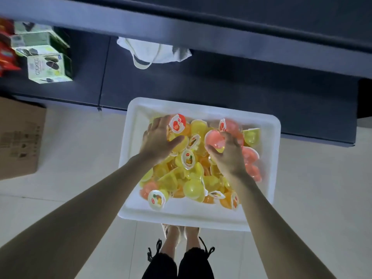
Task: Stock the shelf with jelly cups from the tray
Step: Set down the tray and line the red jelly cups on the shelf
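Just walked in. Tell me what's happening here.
A person stands over a white tray on the floor, piled with jelly cups in yellow, orange and pink. Both hands are down in the pile: the left hand rests on the yellow cups, the right hand closes around a pink cup. The dark shelf just beyond the tray holds no jelly cups yet.

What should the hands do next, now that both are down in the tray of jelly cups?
Probably close each grip on a cup and lift toward the shelf. Both the left hand and right hand rest on the jelly cups in the white tray, and the shelf ahead shows bare space.
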Available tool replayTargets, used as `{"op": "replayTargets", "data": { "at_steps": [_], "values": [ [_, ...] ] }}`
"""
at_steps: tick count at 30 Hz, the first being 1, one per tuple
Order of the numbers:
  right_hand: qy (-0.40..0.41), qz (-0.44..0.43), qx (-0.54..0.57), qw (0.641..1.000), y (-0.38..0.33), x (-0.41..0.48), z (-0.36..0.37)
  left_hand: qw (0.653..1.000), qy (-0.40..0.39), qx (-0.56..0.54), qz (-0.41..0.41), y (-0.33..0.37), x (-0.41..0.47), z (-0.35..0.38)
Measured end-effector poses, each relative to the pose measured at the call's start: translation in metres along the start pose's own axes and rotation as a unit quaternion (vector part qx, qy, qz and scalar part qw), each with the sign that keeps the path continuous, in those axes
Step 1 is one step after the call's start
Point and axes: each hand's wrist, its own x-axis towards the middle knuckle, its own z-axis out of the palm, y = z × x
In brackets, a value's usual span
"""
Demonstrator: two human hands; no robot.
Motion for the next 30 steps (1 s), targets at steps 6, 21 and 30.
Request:
{"op": "replayTargets", "data": {
  "at_steps": [6, 21, 30],
  "values": [
    [0.049, -0.011, 0.026, 0.998, 0.007, 0.016, 0.015, 0.999, 0.026, 0.036, -0.017, -0.013, 0.031, 0.023],
    [0.09, -0.002, 0.25, 0.964, 0.007, -0.011, -0.002, 0.992, 0.108, -0.058, 0.003, 0.001, 0.014, 0.013],
    [0.022, 0.093, 0.523, 0.847, -0.003, -0.102, -0.064, 0.934, 0.009, -0.347, -0.088, 0.063, -0.098, -0.026]
  ]
}}
